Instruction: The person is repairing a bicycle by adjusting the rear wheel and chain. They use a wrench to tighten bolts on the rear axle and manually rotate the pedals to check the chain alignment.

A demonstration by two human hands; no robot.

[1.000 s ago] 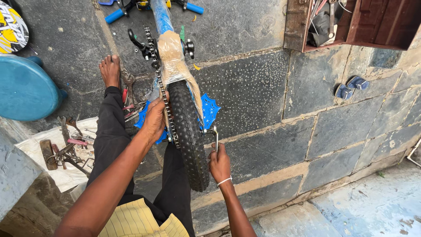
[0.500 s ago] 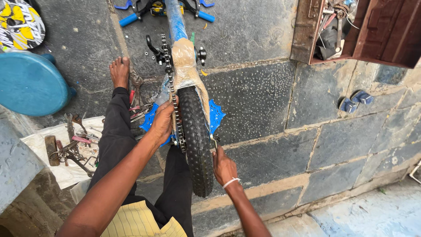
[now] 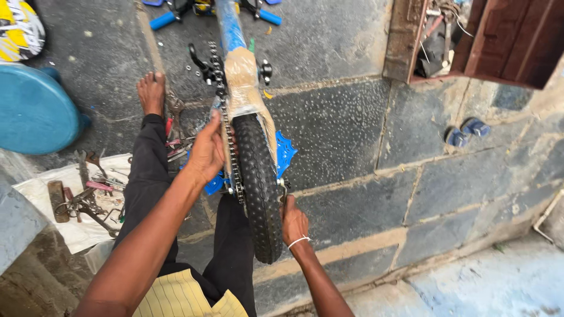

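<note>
A small blue bicycle lies upside down on the stone floor, its black knobby rear tyre (image 3: 258, 182) pointing toward me. The chain (image 3: 226, 129) runs along the tyre's left side, and clear plastic wrap covers the frame (image 3: 244, 82). My left hand (image 3: 207, 151) grips the frame and chain side left of the tyre. My right hand (image 3: 292, 220) is closed on a metal wrench (image 3: 282, 192) at the axle on the tyre's right. My black-trousered legs run under the wheel, one bare foot (image 3: 151, 93) stretched out.
Loose tools (image 3: 88, 194) lie on a white cloth at left. A blue round stool (image 3: 35, 111) stands at far left, with a yellow and black helmet-like object (image 3: 17, 29) above it. A wooden box (image 3: 470, 35) of parts sits top right. Two blue caps (image 3: 467, 132) rest on the floor.
The view has shifted slightly, so the bicycle sits lower in frame. My right hand has moved a little with the wrench at the axle. My left hand stays on the frame.
</note>
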